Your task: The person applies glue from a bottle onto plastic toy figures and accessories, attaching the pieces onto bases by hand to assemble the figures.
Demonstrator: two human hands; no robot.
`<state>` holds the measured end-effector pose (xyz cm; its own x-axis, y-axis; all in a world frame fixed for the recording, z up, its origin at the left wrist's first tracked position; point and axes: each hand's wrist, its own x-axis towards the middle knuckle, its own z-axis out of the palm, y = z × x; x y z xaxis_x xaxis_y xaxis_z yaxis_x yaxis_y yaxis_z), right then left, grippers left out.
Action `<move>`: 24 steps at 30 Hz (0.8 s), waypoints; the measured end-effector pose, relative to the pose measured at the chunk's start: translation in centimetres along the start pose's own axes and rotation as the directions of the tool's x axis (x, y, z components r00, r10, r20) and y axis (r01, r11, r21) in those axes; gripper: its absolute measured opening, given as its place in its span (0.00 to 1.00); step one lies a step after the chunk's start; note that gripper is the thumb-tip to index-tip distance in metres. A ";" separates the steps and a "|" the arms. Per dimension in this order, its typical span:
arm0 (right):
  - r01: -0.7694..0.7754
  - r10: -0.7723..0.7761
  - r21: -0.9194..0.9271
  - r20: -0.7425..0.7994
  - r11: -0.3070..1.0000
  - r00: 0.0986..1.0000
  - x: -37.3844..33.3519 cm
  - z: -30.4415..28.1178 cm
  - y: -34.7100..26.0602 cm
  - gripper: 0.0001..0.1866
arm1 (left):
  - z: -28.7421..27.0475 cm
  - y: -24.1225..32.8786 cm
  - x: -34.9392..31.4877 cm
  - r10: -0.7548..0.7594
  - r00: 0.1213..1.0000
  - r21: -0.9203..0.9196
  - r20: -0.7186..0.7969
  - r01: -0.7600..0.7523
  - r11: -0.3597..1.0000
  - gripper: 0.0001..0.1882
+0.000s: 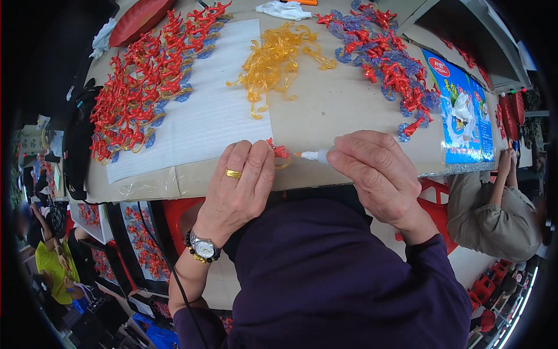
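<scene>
Near the table's front edge, my left hand is closed, pinching a small red plastic figure by its side. A thin yellow curl shows just under the figure. My right hand grips a small white squeeze bottle, whose narrow tip points left at the figure; whether they touch I cannot tell. Beyond my hands lies a heap of clear yellow curled pieces. Rows of red figures with yellow curls and blue bases cover the left of a white foam sheet. More red-and-blue figures are piled at the right.
A red dish sits at the far left, and a crumpled white cloth at the back. A blue printed sheet lies by a grey box-like shelf. Trays of figures stand below left. A person sits at right.
</scene>
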<state>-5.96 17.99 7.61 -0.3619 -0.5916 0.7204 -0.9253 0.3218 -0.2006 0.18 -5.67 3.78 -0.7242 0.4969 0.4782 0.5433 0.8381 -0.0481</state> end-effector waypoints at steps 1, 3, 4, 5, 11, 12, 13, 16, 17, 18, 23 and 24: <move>0.014 -0.014 -0.006 0.005 1.000 1.000 0.0 0.1 0.0 0.20 | 0.1 0.0 0.0 0.008 1.000 0.000 -0.005 -0.008 1.000 0.17; 0.029 -0.029 -0.011 0.010 1.000 1.000 -0.1 0.2 0.1 0.20 | 0.1 0.0 0.1 0.015 1.000 0.001 -0.009 -0.015 1.000 0.17; 0.040 -0.040 -0.018 0.006 0.999 0.999 -0.1 0.3 0.1 0.20 | 0.0 0.0 0.1 0.018 1.000 0.003 -0.010 -0.018 1.000 0.17; 0.050 -0.050 -0.028 0.003 0.998 0.999 -0.2 0.3 0.1 0.19 | 0.1 -0.1 0.1 0.023 1.000 0.002 -0.013 -0.023 1.000 0.17; 0.039 -0.039 -0.038 0.005 0.999 0.999 -0.2 0.4 -0.1 0.18 | 0.2 -0.1 0.0 0.026 1.000 0.002 -0.015 -0.026 1.000 0.17; 0.039 -0.039 -0.038 0.005 0.998 0.999 -0.2 0.4 -0.1 0.18 | 0.2 -0.1 0.0 0.026 1.000 0.002 -0.016 -0.026 1.000 0.17; 0.044 -0.044 -0.037 0.013 0.998 0.999 0.0 0.4 -0.2 0.18 | 0.2 -0.1 0.0 0.027 0.999 0.006 -0.017 -0.027 1.000 0.17; 0.057 -0.056 -0.041 0.018 0.998 0.998 -0.1 0.5 -0.1 0.17 | 0.2 0.0 0.0 0.030 0.999 0.012 -0.025 -0.030 0.999 0.16; 0.064 -0.063 -0.046 0.016 0.997 0.998 -0.1 0.6 -0.1 0.17 | 0.2 0.0 0.0 0.031 0.999 0.017 -0.032 -0.031 0.999 0.16; 0.064 -0.063 -0.046 0.016 0.997 0.998 -0.1 0.6 -0.2 0.17 | 0.2 0.0 0.0 0.031 0.999 0.017 -0.032 -0.030 0.999 0.16; 0.077 -0.075 -0.070 0.034 0.995 0.997 0.0 0.7 -0.3 0.15 | 0.2 0.0 0.0 0.045 0.998 0.025 -0.039 -0.044 0.999 0.16; 0.078 -0.075 -0.070 0.034 0.995 0.997 0.0 0.7 -0.3 0.15 | 0.2 0.0 0.0 0.044 0.998 0.025 -0.039 -0.043 0.999 0.16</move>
<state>-5.71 17.37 7.22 -0.2947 -0.6388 0.7107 -0.9405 0.3257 -0.0973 0.07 -5.60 3.60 -0.6825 0.5243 0.5092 0.5634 0.8212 -0.0906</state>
